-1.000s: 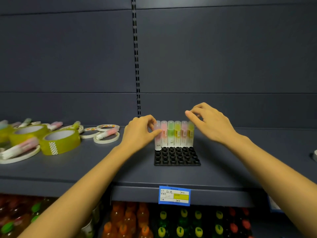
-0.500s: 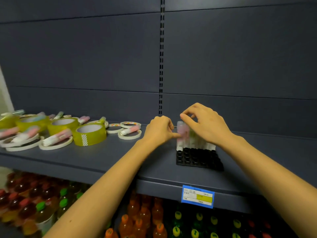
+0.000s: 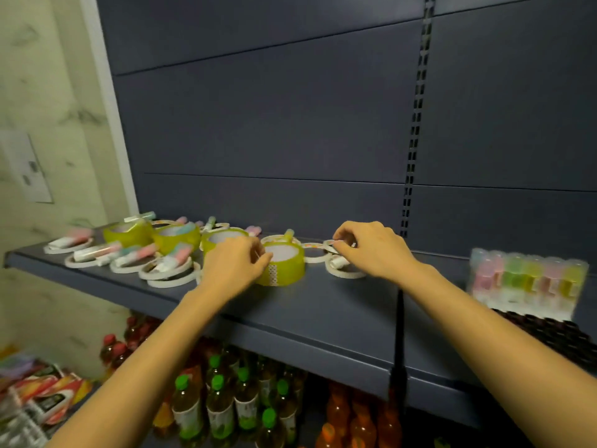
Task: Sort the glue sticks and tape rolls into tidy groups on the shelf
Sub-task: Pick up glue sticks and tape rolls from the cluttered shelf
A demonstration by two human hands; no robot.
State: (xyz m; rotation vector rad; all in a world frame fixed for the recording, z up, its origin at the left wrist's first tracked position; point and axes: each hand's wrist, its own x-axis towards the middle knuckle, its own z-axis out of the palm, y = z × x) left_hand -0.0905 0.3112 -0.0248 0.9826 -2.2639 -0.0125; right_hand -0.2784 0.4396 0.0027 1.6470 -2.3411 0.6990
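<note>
Two hands logged over the shelf (image 3: 323, 318). Left hand (image 3: 235, 266): fingers curled against the left side of the yellow tape roll (image 3: 286, 268); whether it actually grips, I cannot tell. Right hand (image 3: 371, 250): just right of that roll, thumb and forefinger pinching a thin tape ring (image 3: 327, 244). Black tray (image 3: 555, 334), well right of the roll: a row of glue sticks (image 3: 526, 282), upright.

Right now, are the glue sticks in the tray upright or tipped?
Upright: the glue sticks stand side by side in the tray.

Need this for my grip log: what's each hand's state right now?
Left hand: curled against the yellow tape roll; grip cannot be told.
Right hand: pinches a thin tape ring.
</note>
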